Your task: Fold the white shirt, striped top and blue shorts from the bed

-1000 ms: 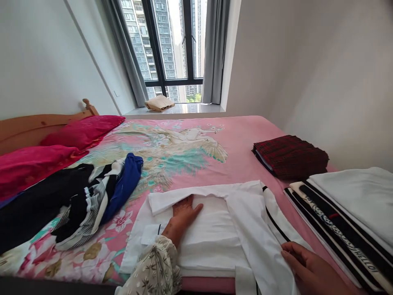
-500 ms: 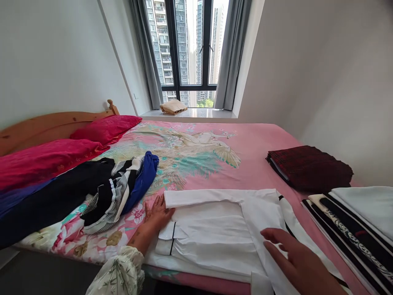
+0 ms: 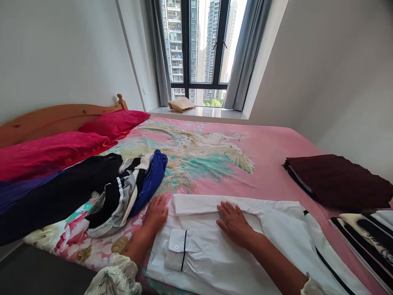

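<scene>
A white shirt (image 3: 211, 250) with black piping lies partly folded on the bed in front of me. Its cuff (image 3: 177, 248), with a button and a black stripe, rests on top near the left side. My left hand (image 3: 157, 213) lies flat at the shirt's left edge, fingers stretched out. Across the shirt's upper middle, my right hand (image 3: 235, 223) is spread with the palm down on the white cloth. Neither hand grips anything.
Unfolded dark, striped and blue clothes (image 3: 123, 192) lie at the left, below red pillows (image 3: 55, 147). On the right are a folded dark red garment (image 3: 340, 180) and a stack of folded clothes (image 3: 365, 233). A brown bundle (image 3: 181, 104) sits on the windowsill.
My right hand has moved left and away from me, from above the shirt's right part onto its upper middle. The left hand stays at the left edge. The view has turned slightly.
</scene>
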Motion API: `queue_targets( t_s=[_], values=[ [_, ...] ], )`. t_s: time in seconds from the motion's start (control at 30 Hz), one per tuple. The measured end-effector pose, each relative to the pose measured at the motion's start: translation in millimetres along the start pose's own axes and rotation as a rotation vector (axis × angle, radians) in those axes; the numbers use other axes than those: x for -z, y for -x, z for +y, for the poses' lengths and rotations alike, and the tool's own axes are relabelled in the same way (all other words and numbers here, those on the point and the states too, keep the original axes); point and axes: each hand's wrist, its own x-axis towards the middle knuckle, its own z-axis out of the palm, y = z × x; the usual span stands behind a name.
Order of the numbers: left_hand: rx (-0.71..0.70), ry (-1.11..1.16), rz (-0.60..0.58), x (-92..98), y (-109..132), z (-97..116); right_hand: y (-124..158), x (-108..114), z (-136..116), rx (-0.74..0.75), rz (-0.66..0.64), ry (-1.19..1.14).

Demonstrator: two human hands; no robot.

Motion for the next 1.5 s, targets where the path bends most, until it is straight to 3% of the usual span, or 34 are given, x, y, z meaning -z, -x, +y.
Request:
queue_targets(
  t_s=[0.07,0.13,0.23,0.3,0.43,0.53,0.7,0.83,0.93,1.07,1.3,1.5],
  values=[
    [0.012,0.012,0.058,4.9,1,10,-3,-5,-1,0.028,0.014,0.007],
    [-0.086,0.043,0.075,8.7,4,32,-6,-8,-6,0.056,0.092,0.007],
    [-0.307,0.119,-0.025,6.7,8,69,-14,-11,-12,0.073,0.194,-0.002],
    [-0.33,0.151,-0.126,0.4,7,80,-20,-15,-10,0.048,0.188,0.007],
    [-0.198,0.175,-0.201,-7.6,0,58,-28,-22,8,-0.003,0.029,0.005],
    [-0.149,0.221,-0.169,2.9,4,31,-25,-22,12,0.002,0.032,-0.024],
    [-0.175,0.289,-0.068,26.7,49,8,-2,-22,-18,0.216,0.255,-0.141],
    [-0.154,0.35,-0.026,24.1,85,-8,12,-29,-41,0.271,0.23,-0.171],
    [-0.106,0.363,0.003,20.7,94,-14,14,-30,-46,0.233,0.204,-0.17],
    [-0.156,0.218,0.04,20.2,81,-1,19,-28,-48,0.219,0.241,-0.208],
    [-0.267,0.088,0.035,10.6,24,42,45,-41,-55,0.273,0.291,-0.197],
    [-0.332,0.031,0.059,24.1,8,49,21,-31,-30,0.151,0.403,-0.135]
  ],
)
